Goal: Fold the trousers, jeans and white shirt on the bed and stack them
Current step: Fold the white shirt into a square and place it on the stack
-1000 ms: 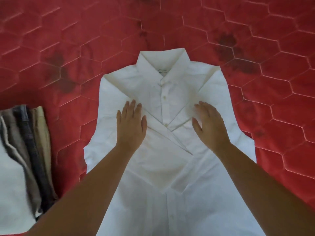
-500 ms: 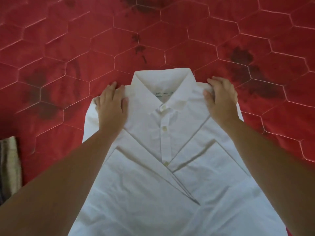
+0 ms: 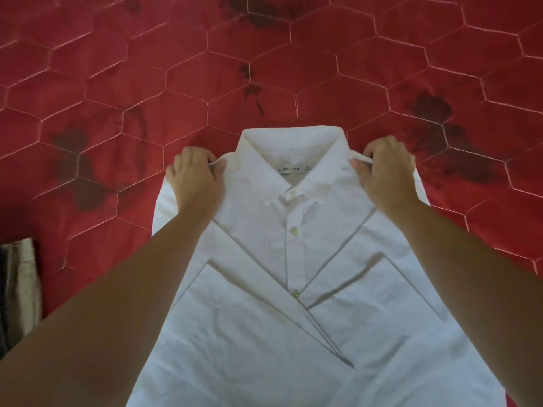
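Observation:
The white shirt [image 3: 293,236] lies face up on the red bed cover, buttoned, collar pointing away from me, both sleeves folded diagonally across its front. My left hand [image 3: 197,177] pinches the shirt's left shoulder edge beside the collar. My right hand [image 3: 385,171] pinches the right shoulder edge in the same way. At the left border a strip of folded trousers and jeans [image 3: 17,292] shows, beige and dark fabric stacked together; most of that pile is cut off by the frame.
The red quilted bed cover [image 3: 264,69] with a stitched hexagon pattern and dark blotches fills the view beyond and beside the shirt.
My hands slid from the shirt's chest up to its shoulders, then closed from flat palms into pinches on the shoulder edges. The view shifted forward, so the folded pile slipped toward the left border.

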`<act>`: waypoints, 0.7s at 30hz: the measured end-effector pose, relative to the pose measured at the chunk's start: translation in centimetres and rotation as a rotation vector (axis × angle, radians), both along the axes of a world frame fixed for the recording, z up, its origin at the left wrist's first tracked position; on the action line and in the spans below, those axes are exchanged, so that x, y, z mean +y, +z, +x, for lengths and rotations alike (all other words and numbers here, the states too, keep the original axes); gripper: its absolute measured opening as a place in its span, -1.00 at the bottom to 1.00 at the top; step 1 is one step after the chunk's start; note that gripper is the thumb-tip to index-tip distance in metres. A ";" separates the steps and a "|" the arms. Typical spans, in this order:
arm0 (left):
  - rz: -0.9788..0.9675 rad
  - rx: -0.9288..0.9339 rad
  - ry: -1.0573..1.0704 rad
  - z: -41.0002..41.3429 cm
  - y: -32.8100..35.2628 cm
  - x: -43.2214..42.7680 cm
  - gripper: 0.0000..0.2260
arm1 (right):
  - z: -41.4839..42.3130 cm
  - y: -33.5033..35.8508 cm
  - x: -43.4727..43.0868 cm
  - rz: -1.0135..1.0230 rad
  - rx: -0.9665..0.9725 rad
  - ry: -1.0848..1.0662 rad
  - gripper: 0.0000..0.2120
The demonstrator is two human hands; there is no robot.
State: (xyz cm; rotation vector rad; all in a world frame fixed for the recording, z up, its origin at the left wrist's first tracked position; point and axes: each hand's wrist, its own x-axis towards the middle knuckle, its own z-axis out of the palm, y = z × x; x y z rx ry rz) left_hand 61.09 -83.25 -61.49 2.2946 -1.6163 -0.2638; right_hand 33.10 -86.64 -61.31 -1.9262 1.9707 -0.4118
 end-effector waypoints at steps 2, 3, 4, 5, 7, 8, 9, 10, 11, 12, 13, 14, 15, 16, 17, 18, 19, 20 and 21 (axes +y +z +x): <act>0.099 0.000 -0.119 0.6 1.4 -0.9 -0.84 | 0.2 1.2 -0.5 0.088 -0.002 0.040 -0.77; 0.141 0.023 -0.171 0.9 2.3 -1.2 -0.84 | 0.2 1.9 -0.6 0.136 -0.009 0.047 -0.73; 0.165 0.058 -0.206 1.1 3.4 -1.2 -0.85 | 0.1 2.7 -0.7 0.167 -0.027 0.041 -0.71; 0.168 0.090 -0.224 1.2 4.4 -1.0 -0.85 | 0.0 3.6 -0.6 0.174 -0.065 0.021 -0.71; 0.153 0.128 -0.226 1.3 6.4 0.0 -0.87 | -0.1 5.5 0.0 0.156 -0.145 0.000 -0.78; 0.140 0.160 -0.221 1.2 7.2 0.7 -0.89 | -0.1 6.4 0.5 0.143 -0.166 0.015 -0.81; 0.129 0.204 -0.213 1.0 8.1 1.5 -0.92 | -0.3 7.2 1.2 0.134 -0.184 0.037 -0.82; 0.117 0.249 -0.200 0.7 9.0 2.4 -0.91 | -0.5 8.0 2.0 0.127 -0.212 0.055 -0.82; 0.108 0.286 -0.184 0.5 9.8 3.3 -0.85 | -0.8 8.8 3.0 0.121 -0.253 0.065 -0.82; 0.098 0.303 -0.176 0.5 10.7 4.2 -0.81 | -1.1 9.6 3.9 0.115 -0.299 0.073 -0.83; 0.088 0.300 -0.177 0.4 11.3 5.2 -0.81 | -1.4 10.3 4.9 0.107 -0.337 0.084 -0.84; 0.082 0.289 -0.182 0.4 12.0 6.4 -0.83 | -1.7 11.0 5.9 0.103 -0.361 0.096 -0.85; 0.080 0.284 -0.180 0.4 12.6 7.7 -0.86 | -2.1 11.6 6.9 0.108 -0.378 0.108 -0.86; 0.074 0.287 -0.178 0.5 13.0 8.9 -0.88 | -2.5 12.1 8.0 0.115 -0.395 0.122 -0.87; 0.069 0.291 -0.181 0.5 13.4 10.3 -0.89 | -2.9 12.4 9.1 0.126 -0.411 0.135 -0.89; 0.064 0.293 -0.189 0.5 13.8 11.7 -0.90 | -3.3 12.7 10.2 0.139 -0.423 0.145 -0.91; 0.062 0.291 -0.196 0.5 14.1 13.2 -0.90 | -3.7 13.0 11.4 0.150 -0.430 0.152 -0.92; 0.062 0.288 -0.198 0.5 14.3 14.7 -0.91 | -4.1 13.2 12.7 0.158 -0.434 0.156 -0.91; 0.062 0.290 -0.195 0.5 14.4 16.2 -0.92 | -4.4 13.5 14.0 0.166 -0.438 0.160 -0.90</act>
